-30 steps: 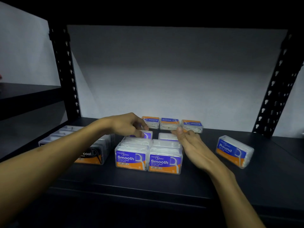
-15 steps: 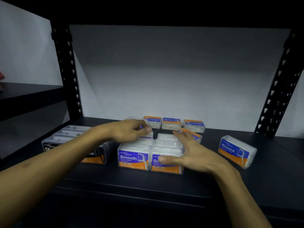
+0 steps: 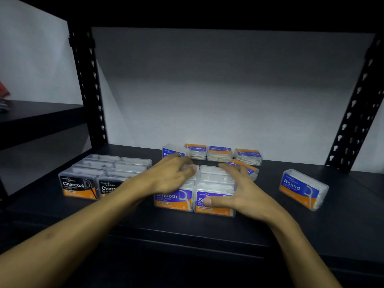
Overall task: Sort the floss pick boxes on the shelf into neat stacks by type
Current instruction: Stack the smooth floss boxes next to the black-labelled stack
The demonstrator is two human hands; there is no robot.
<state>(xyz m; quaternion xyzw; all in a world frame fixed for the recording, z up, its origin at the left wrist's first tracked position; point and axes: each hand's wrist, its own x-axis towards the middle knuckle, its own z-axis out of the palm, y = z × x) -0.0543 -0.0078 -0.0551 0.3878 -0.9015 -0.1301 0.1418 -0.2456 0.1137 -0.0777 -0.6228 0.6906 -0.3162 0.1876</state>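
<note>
Charcoal boxes [image 3: 83, 179]: at nine o'clock on the shelf [image 3: 270, 225], grouped in two rows. Smooth boxes [image 3: 174, 199]: centre, two rows side by side; we judge squaring this block is the step in hand. Our left hand [image 3: 166, 177] rests curled on the left row, our right hand [image 3: 239, 190] lies spread flat on the right row, gripping nothing. Round boxes [image 3: 220, 152]: twelve o'clock, loosely lined. Stray Round box [image 3: 301, 188]: three o'clock, askew; gathering it probably comes next.
</note>
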